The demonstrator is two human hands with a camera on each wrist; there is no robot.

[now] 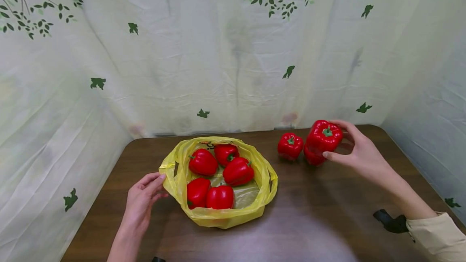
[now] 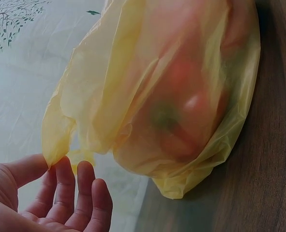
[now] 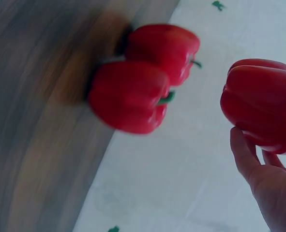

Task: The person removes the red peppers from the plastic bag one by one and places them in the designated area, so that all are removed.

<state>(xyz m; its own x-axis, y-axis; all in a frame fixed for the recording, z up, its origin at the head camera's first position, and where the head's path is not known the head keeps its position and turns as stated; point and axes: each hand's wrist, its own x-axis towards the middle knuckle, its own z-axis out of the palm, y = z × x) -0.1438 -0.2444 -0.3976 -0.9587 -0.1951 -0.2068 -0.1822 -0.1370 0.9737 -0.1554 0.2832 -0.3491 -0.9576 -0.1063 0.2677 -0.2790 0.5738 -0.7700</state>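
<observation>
Right grip (image 1: 356, 151), wide round a pepper (image 1: 322, 137) (probably firm, slick; best held by its sides); left grip (image 1: 143, 194), pinching a bag (image 1: 223, 218).

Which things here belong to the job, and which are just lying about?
Job:
bag, pinched by left hand
five bagged peppers
held pepper, in right hand
two loose peppers, likely

Just there:
table
backdrop
black object by right sleeve
</observation>
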